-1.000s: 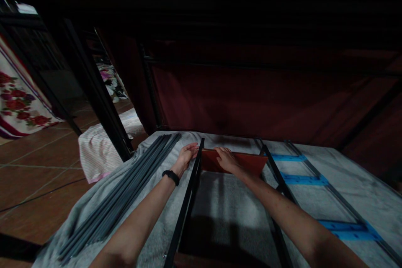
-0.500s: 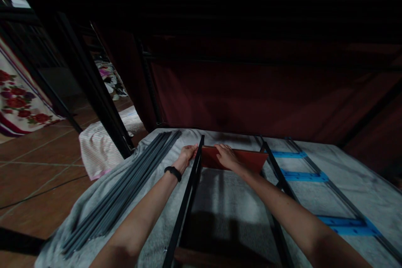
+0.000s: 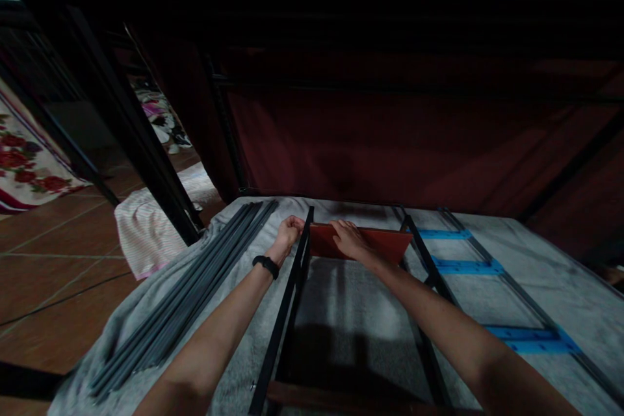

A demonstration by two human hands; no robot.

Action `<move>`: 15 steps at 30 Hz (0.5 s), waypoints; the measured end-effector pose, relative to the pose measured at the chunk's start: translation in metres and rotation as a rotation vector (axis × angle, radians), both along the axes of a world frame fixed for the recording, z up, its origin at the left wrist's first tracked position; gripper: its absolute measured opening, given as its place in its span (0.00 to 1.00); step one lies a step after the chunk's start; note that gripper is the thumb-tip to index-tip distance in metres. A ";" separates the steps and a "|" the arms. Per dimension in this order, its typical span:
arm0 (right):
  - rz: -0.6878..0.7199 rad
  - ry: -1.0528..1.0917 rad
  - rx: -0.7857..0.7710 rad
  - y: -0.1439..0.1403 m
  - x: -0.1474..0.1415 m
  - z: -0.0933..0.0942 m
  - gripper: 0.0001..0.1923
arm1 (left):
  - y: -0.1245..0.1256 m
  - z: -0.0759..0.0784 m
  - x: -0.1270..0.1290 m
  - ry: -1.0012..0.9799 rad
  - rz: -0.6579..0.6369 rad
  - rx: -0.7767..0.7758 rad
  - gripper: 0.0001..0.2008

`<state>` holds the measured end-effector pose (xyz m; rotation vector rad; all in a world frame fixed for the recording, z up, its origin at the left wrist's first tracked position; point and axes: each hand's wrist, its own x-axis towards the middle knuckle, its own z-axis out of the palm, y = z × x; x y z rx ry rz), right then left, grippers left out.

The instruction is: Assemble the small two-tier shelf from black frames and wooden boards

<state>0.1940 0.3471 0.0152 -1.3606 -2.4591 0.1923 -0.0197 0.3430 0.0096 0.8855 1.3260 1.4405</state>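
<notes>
A red-brown board (image 3: 380, 244) stands on edge between two black metal rails on a grey cloth. My right hand (image 3: 347, 238) grips the board's left end from above. My left hand (image 3: 288, 232), with a black band on its wrist, is curled against the outer side of the left black rail (image 3: 285, 312) near that same joint. The right black rail (image 3: 423, 270) runs along the board's other end. Another brown board (image 3: 341, 398) crosses the two rails at the near edge of the view.
A bundle of grey rods (image 3: 195, 292) lies on the grey cloth (image 3: 341, 312) to the left. A second frame with blue crosspieces (image 3: 463, 266) lies to the right. Black posts (image 3: 141, 149), a striped cloth (image 3: 141, 234) and a tiled floor are left; a dark red curtain (image 3: 390, 143) hangs behind.
My left hand has closed from flat fingers into a curl at the left rail. The view has drifted slightly; the board and my right hand stay in place.
</notes>
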 end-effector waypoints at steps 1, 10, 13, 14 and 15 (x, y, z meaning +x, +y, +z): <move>0.004 0.002 0.001 0.000 0.000 0.000 0.24 | 0.000 0.000 0.000 -0.003 -0.003 0.007 0.08; 0.006 0.010 0.010 -0.001 0.001 0.001 0.24 | 0.000 -0.003 -0.001 0.028 -0.041 -0.017 0.09; 0.009 0.000 0.010 -0.001 0.001 0.001 0.24 | -0.001 -0.002 0.000 0.032 -0.029 0.019 0.07; 0.010 0.000 0.014 0.000 0.001 0.001 0.24 | -0.002 -0.003 0.000 0.026 -0.026 0.026 0.08; 0.011 -0.001 0.017 0.000 0.001 0.000 0.24 | -0.002 -0.003 0.000 0.019 -0.024 0.027 0.09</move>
